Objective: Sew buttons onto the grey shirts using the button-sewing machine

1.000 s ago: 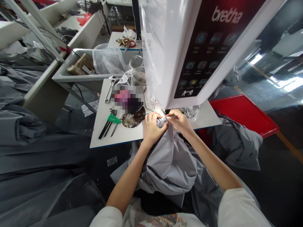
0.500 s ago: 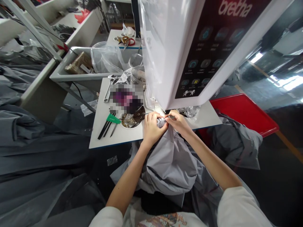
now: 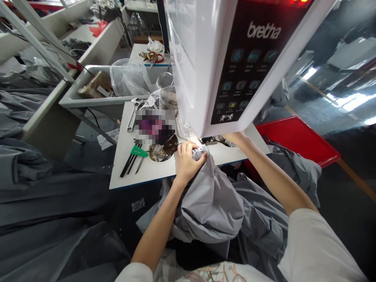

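Grey cloth [image 3: 213, 207]: gathered end up on the white surface [image 3: 249, 154], near edge, just below the machine head [image 3: 199, 70]; bulk hangs over the edge onto the person's lap. Long axis approx front-to-back: bunched end points away from the wearer, into the machine, rest fans out twd the body. Small shiny dots at the bunched end, prob. metal (too small to ID).

L hand [image 3: 188, 162]: fingers closed on the bunched end, thumb on the right side, pinching it.

R hand [image 3: 235, 138]: mostly hidden behind the machine head, fingers not visible, can't tell if open or closed. Nearest stuff = small parts [image 3: 217, 140] on the surface.

Diff vs 0.5 s ago: R hand was at the cloth tip next to L; now off it, moved right. L grip & cloth lie approx same. View shifted slightly, red lights atop the panel [image 3: 246, 66] now in frame.
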{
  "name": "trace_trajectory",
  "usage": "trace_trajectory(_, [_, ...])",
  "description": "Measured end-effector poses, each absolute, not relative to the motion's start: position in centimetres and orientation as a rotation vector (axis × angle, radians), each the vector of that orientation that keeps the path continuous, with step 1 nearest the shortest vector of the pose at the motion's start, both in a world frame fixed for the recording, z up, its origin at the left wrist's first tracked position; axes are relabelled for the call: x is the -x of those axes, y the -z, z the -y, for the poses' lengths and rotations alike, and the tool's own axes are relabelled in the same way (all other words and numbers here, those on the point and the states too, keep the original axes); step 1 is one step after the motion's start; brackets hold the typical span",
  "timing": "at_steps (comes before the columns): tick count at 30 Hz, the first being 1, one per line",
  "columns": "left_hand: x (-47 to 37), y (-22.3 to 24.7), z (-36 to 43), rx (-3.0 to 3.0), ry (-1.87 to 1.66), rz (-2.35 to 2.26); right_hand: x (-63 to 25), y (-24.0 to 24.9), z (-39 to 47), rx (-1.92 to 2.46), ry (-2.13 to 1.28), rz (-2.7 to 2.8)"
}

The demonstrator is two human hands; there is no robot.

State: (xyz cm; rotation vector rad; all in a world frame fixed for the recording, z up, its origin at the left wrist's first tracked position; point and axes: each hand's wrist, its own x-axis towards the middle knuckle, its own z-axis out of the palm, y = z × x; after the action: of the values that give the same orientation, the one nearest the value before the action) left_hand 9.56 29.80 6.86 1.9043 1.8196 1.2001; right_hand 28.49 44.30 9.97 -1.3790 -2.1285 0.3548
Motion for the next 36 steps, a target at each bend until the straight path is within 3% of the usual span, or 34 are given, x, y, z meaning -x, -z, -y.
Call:
trace_trajectory(7, [-9.5, -6.8, -29.9, -1.909, -1.209, -1.816, -28.5, -9.0, -44.0, 1.441, -0.161, 2.243])
trace_trajectory(28, [-9.6, -6.8, -29.8, -1.884, -1.218, -1.826, -28.8, -11.3, -41.0, 1.323, -0.219, 1.965])
trace_trajectory(31, [-9.6, -6.9, -29.8, -1.887, -1.223, -1.818, -27.9, -11.8, -38.5, 1.323, -0.377, 1.816])
trace_trajectory(36, [-9.6, -6.9, -29.8, -1.892, -1.214, -1.824, -26.0, -11.0, -35.3, 1.246, -0.977, 1.614])
